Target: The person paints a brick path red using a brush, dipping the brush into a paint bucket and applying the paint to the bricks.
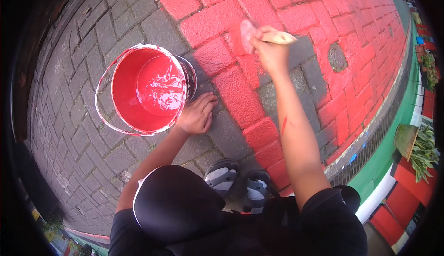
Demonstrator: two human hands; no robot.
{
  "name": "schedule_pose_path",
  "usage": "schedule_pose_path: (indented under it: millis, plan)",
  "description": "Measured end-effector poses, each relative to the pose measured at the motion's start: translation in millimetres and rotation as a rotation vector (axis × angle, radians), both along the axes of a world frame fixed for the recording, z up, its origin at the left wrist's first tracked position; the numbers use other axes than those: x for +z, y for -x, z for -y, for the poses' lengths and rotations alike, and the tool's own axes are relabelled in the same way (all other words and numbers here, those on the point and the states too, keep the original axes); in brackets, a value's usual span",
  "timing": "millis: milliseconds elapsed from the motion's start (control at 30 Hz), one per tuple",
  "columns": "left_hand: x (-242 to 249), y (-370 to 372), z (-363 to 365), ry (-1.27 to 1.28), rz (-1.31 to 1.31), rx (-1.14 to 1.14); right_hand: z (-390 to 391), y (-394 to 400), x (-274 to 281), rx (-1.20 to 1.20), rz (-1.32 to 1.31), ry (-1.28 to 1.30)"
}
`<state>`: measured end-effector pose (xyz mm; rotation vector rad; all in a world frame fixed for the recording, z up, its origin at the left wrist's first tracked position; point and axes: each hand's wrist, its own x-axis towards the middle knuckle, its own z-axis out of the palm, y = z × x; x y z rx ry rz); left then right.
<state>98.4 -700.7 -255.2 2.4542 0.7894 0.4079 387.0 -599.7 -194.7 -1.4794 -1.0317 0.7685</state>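
Observation:
My right hand (268,47) grips a paintbrush (279,38) by its pale handle. The brush's red bristle end presses close on the paving bricks (240,96), where wet red paint spreads; this spot is slightly blurred. Beside the paint bucket (121,87), my left hand (199,113) rests low over the grey bricks, fingers extended and holding nothing. Red paint (162,87) lies in the bottom of the bucket, which has red-smeared walls and a wire handle hanging to the left. A red streak marks my right forearm (296,135).
Unpainted grey pavers (83,140) stretch to the left, and red-painted ones (356,20) to the upper right. A round cover (337,57) sits among them. My shoes (223,176) are near the bucket. A drain grate (351,168) and a potted plant (423,152) line the right edge.

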Motion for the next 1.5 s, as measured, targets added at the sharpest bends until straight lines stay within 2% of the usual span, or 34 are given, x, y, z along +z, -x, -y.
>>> schedule_pose_path:
  millis: [33,67,133,200,267,333,400,467,533,567,600,700,867,933,967,1033,1100,1133,1167,1200,1267,1333,1400,1467,1500]
  plan:
    - [0.0,-0.1,0.0,-0.001,-0.001,-0.001,-2.8,0.6,2.2,0.039,-0.208,0.067]
    - [0.4,0.1,0.1,-0.003,0.001,-0.003,-4.4,-6.6,-3.3,0.036,-0.209,0.067]
    - [0.3,0.8,-0.5,-0.002,0.005,-0.005,-3.4,-30.0,-15.2,-0.127,-0.016,0.126]
    - [-0.5,0.3,0.2,-0.008,-0.001,-0.003,-1.9,-36.6,-4.4,-0.116,0.004,0.168]
    - [-1.0,-0.7,1.6,-0.003,0.008,-0.008,-6.8,-24.7,15.1,-0.021,0.080,0.122]
    - [-0.3,0.1,-0.3,-0.007,0.012,0.000,-10.0,-6.0,27.0,0.075,0.036,0.023]
    - [0.2,0.6,-0.4,0.012,0.018,-0.011,-11.9,3.5,34.2,0.138,0.292,0.185]
    - [-0.3,1.6,0.7,0.013,0.022,-0.013,-23.2,-27.3,14.2,0.134,0.322,0.240]
    - [0.1,1.5,-0.5,0.005,0.030,-0.012,-31.1,-43.5,10.7,0.002,0.311,0.254]
    - [0.9,1.8,0.0,0.005,0.025,-0.012,-34.5,-51.6,14.6,0.021,0.443,0.272]
    - [0.7,1.2,-0.1,0.003,0.022,-0.015,-33.1,-52.0,17.6,0.018,0.444,0.271]
    - [-0.1,0.3,-0.5,-0.015,-0.007,-0.009,-23.7,-50.4,15.4,0.245,0.179,0.233]
    - [-2.2,-0.1,0.8,-0.030,0.006,-0.004,-13.7,-85.9,-7.7,0.133,0.180,0.182]
    - [-3.8,1.9,1.1,-0.024,0.005,-0.003,-2.6,-84.1,15.4,-0.020,0.376,0.084]
    - [-5.0,2.1,1.3,-0.017,0.002,0.004,8.0,-73.5,23.5,-0.019,0.278,0.103]
    - [-5.1,0.6,1.3,-0.009,0.003,0.004,32.3,-45.2,13.3,0.162,0.462,0.033]
    - [-2.0,0.1,1.1,0.012,0.003,0.001,71.4,-10.2,31.7,0.517,0.984,0.119]
    - [-1.6,-0.5,0.5,0.011,0.006,-0.001,88.4,-3.9,1.4,0.504,1.041,-0.049]
    - [-1.5,-0.8,0.2,0.013,0.013,-0.004,99.2,5.0,-1.4,0.456,0.909,-0.052]
    - [-1.0,-0.5,0.8,0.016,0.018,-0.005,103.2,3.2,1.7,0.455,0.910,-0.051]
    - [-1.0,0.3,0.6,0.023,0.017,-0.010,110.6,-3.8,9.3,0.458,0.559,0.071]
    - [-1.6,-0.7,1.2,0.029,0.019,-0.013,100.5,-5.8,21.9,0.289,0.054,-0.004]
    - [-1.4,-0.6,1.5,0.030,0.010,-0.010,84.9,-38.8,13.4,0.194,0.115,0.313]
    - [-1.8,0.0,1.8,0.033,0.014,-0.015,70.0,-81.2,-11.0,0.059,-0.143,0.440]
    - [-2.1,-0.2,1.4,0.036,0.019,-0.015,66.8,-99.8,-12.0,0.057,-0.142,0.438]
